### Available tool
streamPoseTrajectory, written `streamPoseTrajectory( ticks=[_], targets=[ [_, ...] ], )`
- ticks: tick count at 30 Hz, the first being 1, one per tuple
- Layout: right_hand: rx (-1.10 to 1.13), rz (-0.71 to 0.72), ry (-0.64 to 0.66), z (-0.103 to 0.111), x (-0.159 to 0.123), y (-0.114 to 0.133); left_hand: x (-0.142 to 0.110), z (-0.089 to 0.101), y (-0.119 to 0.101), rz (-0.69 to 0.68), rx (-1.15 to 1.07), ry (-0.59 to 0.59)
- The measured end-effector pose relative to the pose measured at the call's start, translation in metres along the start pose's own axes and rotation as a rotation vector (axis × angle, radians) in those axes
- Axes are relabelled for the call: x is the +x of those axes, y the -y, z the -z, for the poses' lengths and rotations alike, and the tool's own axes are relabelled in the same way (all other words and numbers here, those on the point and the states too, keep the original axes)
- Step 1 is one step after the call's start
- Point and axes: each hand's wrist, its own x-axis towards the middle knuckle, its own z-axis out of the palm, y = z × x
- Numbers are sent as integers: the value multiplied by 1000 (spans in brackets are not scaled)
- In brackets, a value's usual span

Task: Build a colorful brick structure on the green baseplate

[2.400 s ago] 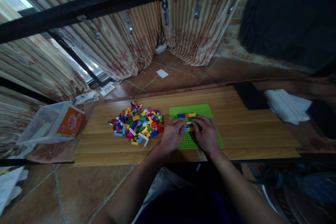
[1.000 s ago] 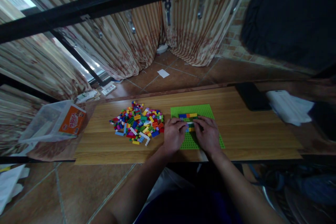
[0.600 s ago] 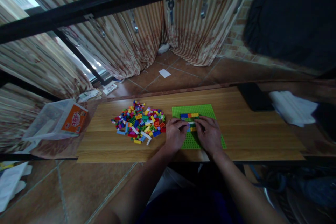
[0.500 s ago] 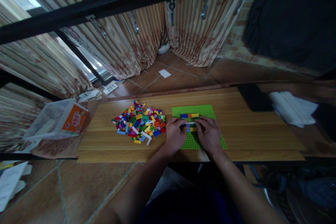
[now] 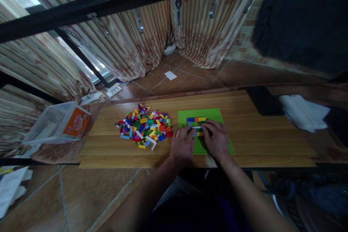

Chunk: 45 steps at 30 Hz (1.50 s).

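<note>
A green studded baseplate (image 5: 200, 149) lies on the wooden board. On it stands a small structure of toy bricks (image 5: 197, 119), with blue, orange and yellow along its far row. A white brick (image 5: 199, 127) sits across the nearer part. My left hand (image 5: 182, 144) rests at the structure's left side, fingers bent, fingertips by the bricks; whatever they may hold is hidden. My right hand (image 5: 216, 137) is closed at the right end of the white brick, thumb and fingers pinching there.
Left of the baseplate spreads a pile of loose colourful bricks (image 5: 146, 125). A clear plastic box (image 5: 50, 123) with an orange label stands beyond the board's left end. A black flat object (image 5: 264, 100) and white papers (image 5: 303, 111) lie at right.
My left hand has drawn back slightly toward me, uncovering more of the structure's left side. The right hand stays in nearly the same place at the white brick.
</note>
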Motion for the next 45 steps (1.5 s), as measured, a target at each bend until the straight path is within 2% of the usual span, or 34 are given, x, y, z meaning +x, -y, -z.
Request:
streamPoseTrajectory(
  ticks=[7, 22, 29, 33, 35, 37, 41, 43, 45],
  targets=[
    [-1, -6, 5, 0, 0, 0, 1, 0, -4, 0, 150, 61],
    [13, 6, 12, -1, -2, -4, 9, 5, -9, 11, 133, 118],
    [7, 32, -1, 1, 0, -3, -3, 4, -11, 33, 78, 65],
    [35, 46, -7, 1, 0, -6, -18, 22, -5, 39, -59, -88],
    [51, 42, -7, 1, 0, -7, -25, 36, 7, 85, -102, -216],
    [65, 32, -4, 0, -1, -8, -31, 53, 28, 157, -119, -341],
    [114, -1, 2, 2, -1, -8, -46, 81, 91, 402, -99, -543],
    [186, -57, -3, 4, 0, -9, -55, 92, 124, 573, -98, -605],
    [307, -168, -20, 7, 3, -12, -63, 100, 151, 730, -104, -613]
  ],
)
